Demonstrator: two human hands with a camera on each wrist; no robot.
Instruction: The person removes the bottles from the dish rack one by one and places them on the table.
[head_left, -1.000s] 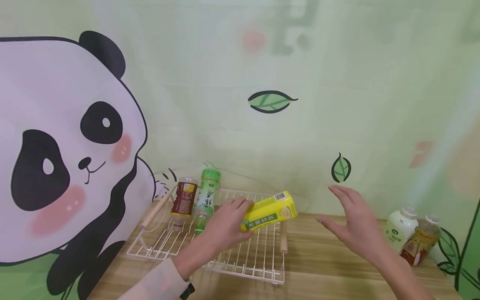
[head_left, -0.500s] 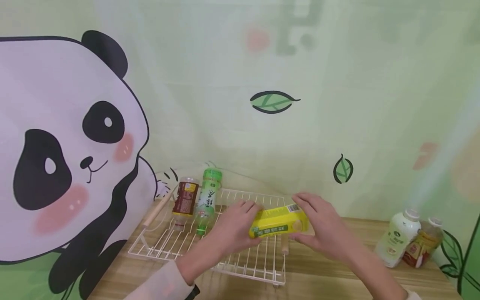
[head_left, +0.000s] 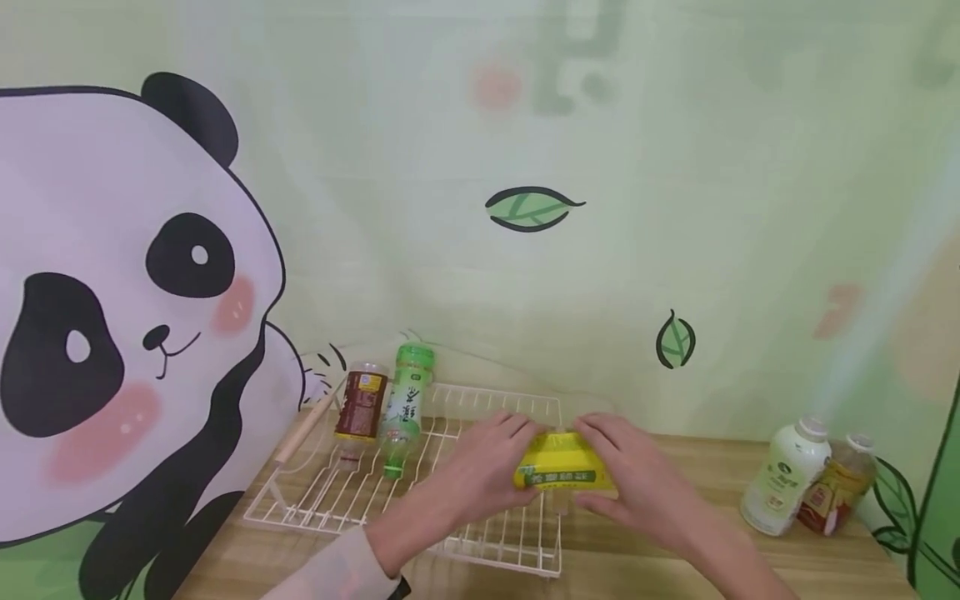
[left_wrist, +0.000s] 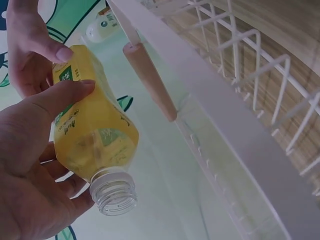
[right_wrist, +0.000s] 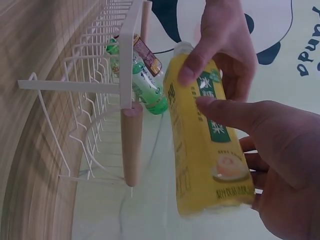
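Note:
Both hands hold a plastic bottle with a yellow label (head_left: 566, 462) over the right end of a white wire rack (head_left: 517, 533). My left hand (head_left: 487, 462) grips its neck half, thumb across the label. Around the base half curls my right hand (head_left: 637, 479), its thumb on the label in the right wrist view. The bottle lies nearly level in the head view. In the left wrist view its clear threaded neck (left_wrist: 114, 192) shows without a cap. The neck is hidden behind my left hand in the head view.
A brown-labelled bottle (head_left: 362, 404) and a green-labelled bottle (head_left: 408, 404) lean neck-down in the rack's left part. Wooden handles (right_wrist: 132, 150) flank the rack. A white bottle (head_left: 786, 475) and an amber drink bottle (head_left: 838, 483) stand at the table's right. A panda-printed backdrop rises behind.
My right hand has come in from the right and taken hold of the yellow bottle's base end. The bottle has shifted right and lower and turned more level, still in my left hand.

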